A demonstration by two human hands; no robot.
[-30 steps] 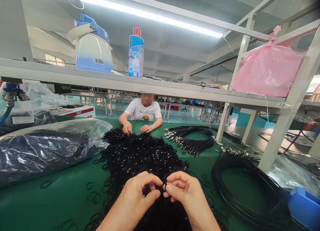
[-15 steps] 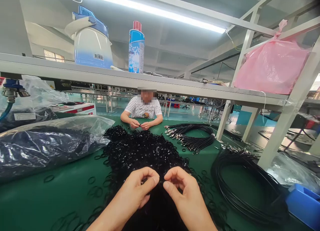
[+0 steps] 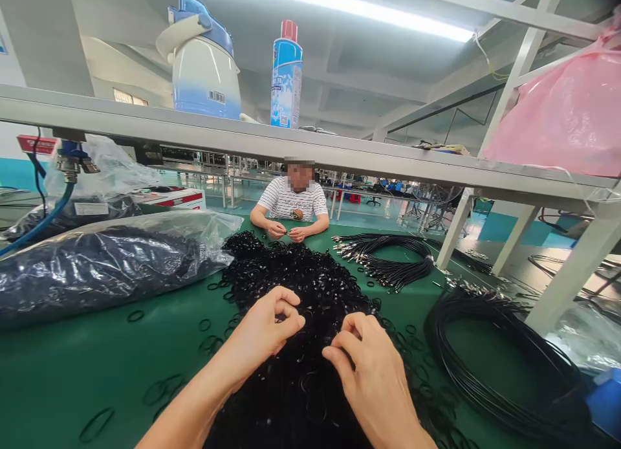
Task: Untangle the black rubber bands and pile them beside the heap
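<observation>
Your hands have drawn apart: half a second ago the fingertips nearly met, and now your left hand (image 3: 264, 329) reaches farther out over the pile of black rings (image 3: 301, 271), while your right hand (image 3: 371, 368) sits nearer to you on the pile's other side. I judge that as a break between two grips, since no ring spans both hands. Your left thumb and forefinger stand parted, with no ring evident between their tips; your right thumb and forefinger are curled close, and I cannot tell whether they pinch anything.

The pile lies on the desk (image 3: 53, 378) ahead of you, beneath and between your hands, with loose rings (image 3: 136, 321) strayed to either side. Your view has also swung left and down, so the pink bag (image 3: 557, 112) and the blue bin (image 3: 604, 400) run off the right edge.

Your curled palms hide whatever may lie inside them, and black on black makes single rings hard to pick out. The pile's near end blurs into darkness at the bottom edge. The clear plastic bag (image 3: 111, 261) is cut off at the left. Opposite you, the co-worker's hands (image 3: 286, 231) are too small to read.
</observation>
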